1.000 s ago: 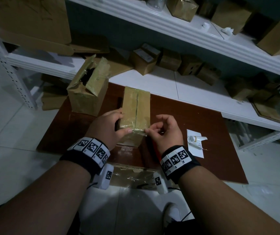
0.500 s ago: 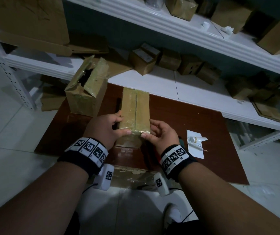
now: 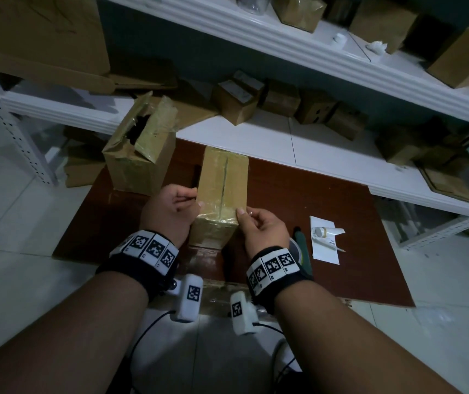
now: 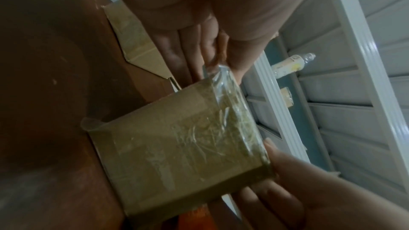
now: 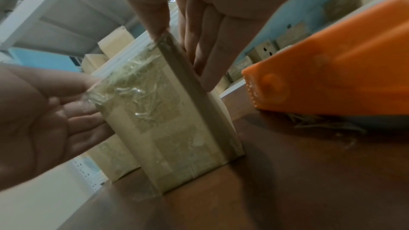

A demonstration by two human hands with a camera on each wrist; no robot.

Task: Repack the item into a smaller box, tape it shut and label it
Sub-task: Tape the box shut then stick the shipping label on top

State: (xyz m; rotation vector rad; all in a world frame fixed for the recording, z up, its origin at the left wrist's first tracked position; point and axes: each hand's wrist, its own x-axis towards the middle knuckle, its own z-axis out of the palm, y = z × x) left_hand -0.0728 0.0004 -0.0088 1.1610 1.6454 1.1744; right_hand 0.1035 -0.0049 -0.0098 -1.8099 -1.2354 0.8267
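The smaller cardboard box (image 3: 223,183) lies lengthwise on the brown table (image 3: 327,200), its flaps closed and clear tape over its top seam and near end. My left hand (image 3: 193,200) touches its near left corner, thumb on the top edge, fingers along the left side (image 4: 190,55). My right hand (image 3: 247,217) mirrors it at the near right corner, with the thumb pressing the tape (image 5: 159,36) and straight fingers down the right side. A white label sheet (image 3: 324,243) lies to the right. The orange tape dispenser (image 5: 332,62) rests just right of my right wrist.
The bigger box (image 3: 139,155), flaps torn open, stands at the table's far left. A low white shelf (image 3: 256,132) behind the table holds several small cartons (image 3: 239,100). Another shelf with boxes runs above. White floor tiles surround the table.
My right hand has moved from the box's near end to its near right corner. The left thumb has slid from across the near top edge back to the left corner.
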